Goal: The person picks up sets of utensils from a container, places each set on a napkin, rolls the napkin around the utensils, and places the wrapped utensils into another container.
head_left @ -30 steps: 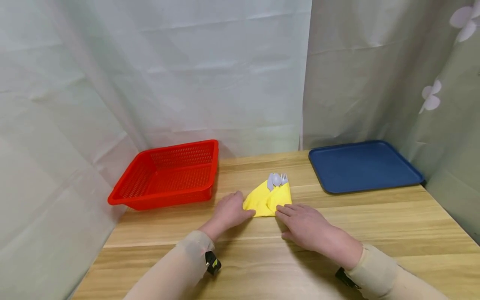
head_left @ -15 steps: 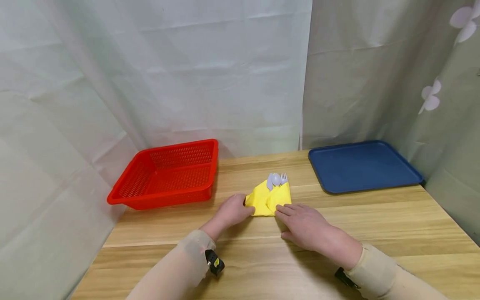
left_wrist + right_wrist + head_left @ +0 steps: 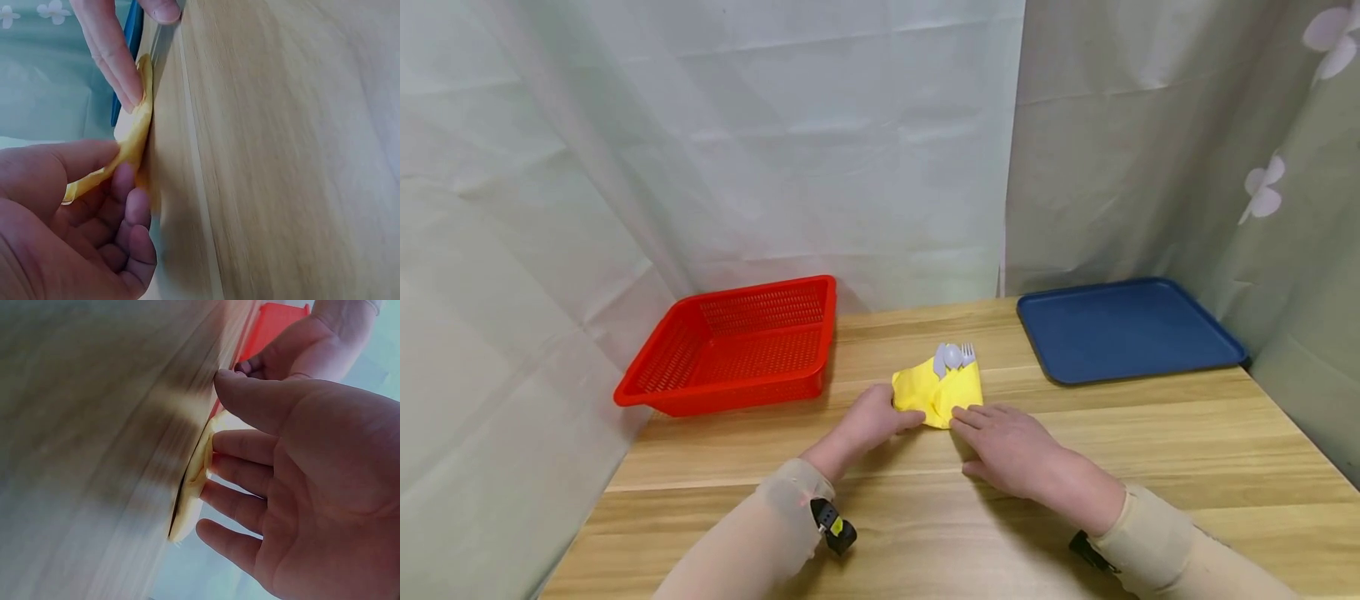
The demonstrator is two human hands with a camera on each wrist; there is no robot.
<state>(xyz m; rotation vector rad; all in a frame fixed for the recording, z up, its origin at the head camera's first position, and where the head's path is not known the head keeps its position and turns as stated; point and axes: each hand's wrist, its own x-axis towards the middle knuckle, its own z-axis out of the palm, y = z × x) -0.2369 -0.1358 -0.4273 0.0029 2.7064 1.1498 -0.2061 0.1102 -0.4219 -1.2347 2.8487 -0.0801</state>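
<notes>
On the table lies a folded yellow napkin [image 3: 958, 392], with the tops of a knife [image 3: 939, 362], a spoon [image 3: 952, 357] and a fork [image 3: 967, 353], all pale plastic, sticking out at its far edge. My left hand [image 3: 876, 419] pinches the napkin's left side between thumb and curled fingers; the left wrist view shows that lifted edge of the napkin [image 3: 132, 147]. With nearly straight fingers my right hand [image 3: 1011, 447] presses on the near right part of the napkin. In the right wrist view the fingertips [image 3: 215, 490] touch the cloth. The lower parts of the cutlery are hidden inside it.
A red perforated basket [image 3: 816, 379] stands at the back left of the wooden table [image 3: 925, 533]. At the back right lies a flat blue tray [image 3: 1123, 333]. Pale curtains [image 3: 850, 167] hang behind and on both sides.
My left hand has taken hold of the napkin's left side and moved slightly right, folding that edge inward. My right hand has stayed in place.
</notes>
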